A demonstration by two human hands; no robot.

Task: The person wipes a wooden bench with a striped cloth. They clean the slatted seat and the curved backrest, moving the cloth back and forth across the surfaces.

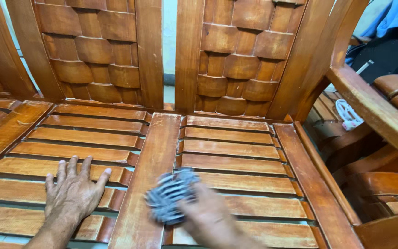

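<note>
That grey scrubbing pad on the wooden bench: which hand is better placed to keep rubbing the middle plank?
Probably the right hand. It grips the grey scrubbing pad on the middle plank, blurred. The left hand lies flat and empty on the slats.

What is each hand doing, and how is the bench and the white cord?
left hand: flat, fingers spread, pressed on the slats
right hand: blurred, gripping the grey cloth
grey cloth: bunched, on the seat
wooden bench: slatted seat, bare
white cord: coiled, lying beside the bench
</note>
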